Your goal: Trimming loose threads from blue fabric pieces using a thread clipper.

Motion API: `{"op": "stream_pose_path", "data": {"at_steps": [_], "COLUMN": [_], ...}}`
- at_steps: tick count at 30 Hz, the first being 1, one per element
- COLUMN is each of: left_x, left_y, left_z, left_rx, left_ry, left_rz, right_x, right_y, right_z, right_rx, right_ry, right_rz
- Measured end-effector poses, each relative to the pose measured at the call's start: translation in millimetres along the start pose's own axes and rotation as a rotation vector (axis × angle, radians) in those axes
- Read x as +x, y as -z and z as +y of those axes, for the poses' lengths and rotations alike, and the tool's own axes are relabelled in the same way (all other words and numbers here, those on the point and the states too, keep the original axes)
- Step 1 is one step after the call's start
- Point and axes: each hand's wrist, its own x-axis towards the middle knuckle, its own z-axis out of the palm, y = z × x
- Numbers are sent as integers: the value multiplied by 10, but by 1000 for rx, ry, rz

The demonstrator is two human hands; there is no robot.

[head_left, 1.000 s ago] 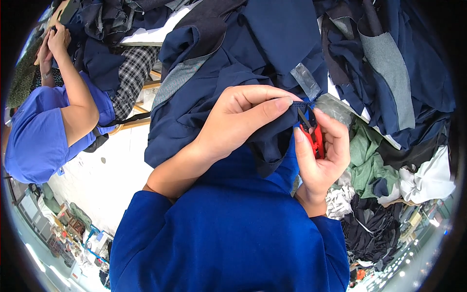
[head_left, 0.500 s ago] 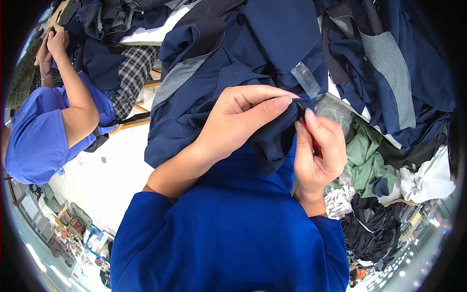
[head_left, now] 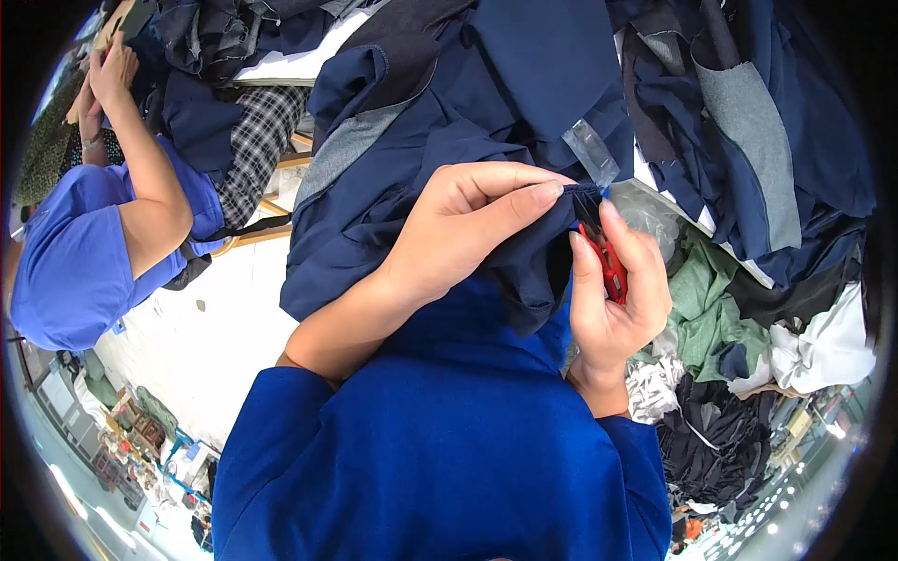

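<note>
My left hand (head_left: 477,220) pinches the edge of a dark navy garment (head_left: 531,266) between thumb and fingers, just in front of my chest. Close by on the right, my right hand (head_left: 622,280) is closed around small red-handled thread snips (head_left: 613,271). Their dark blades point up at the stitched edge beside my left fingertips. Whether the blades touch the cloth cannot be made out. Right above the fingers, a clear plastic strip (head_left: 590,152) lies against the navy cloth. The garment's upper part spreads over the table ahead.
Piles of navy and grey cloth (head_left: 748,140) cover the table on the right. Below them lie green fabric (head_left: 708,309), white cloth (head_left: 823,341) and dark scraps (head_left: 716,439). At the left, a co-worker in a blue top (head_left: 84,252) handles cloth near a wooden-legged stool.
My right hand has shifted slightly right and its fingers have opened a little, showing more of the red snips. My left hand keeps its pinch on the garment edge.
</note>
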Motion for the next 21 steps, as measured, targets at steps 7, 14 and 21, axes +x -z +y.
{"op": "stream_pose_path", "data": {"at_steps": [7, 14, 21], "left_x": [-5, -8, 0], "left_y": [-10, 4, 12], "left_z": [-11, -47, -38], "left_rx": [20, 19, 41], "left_ry": [5, 24, 19], "left_rz": [7, -11, -31], "right_x": [12, 4, -76], "right_y": [-20, -18, -11], "right_z": [30, 49, 38], "right_rx": [-6, -19, 234], "right_ry": [73, 81, -202], "right_rz": [11, 5, 33]}}
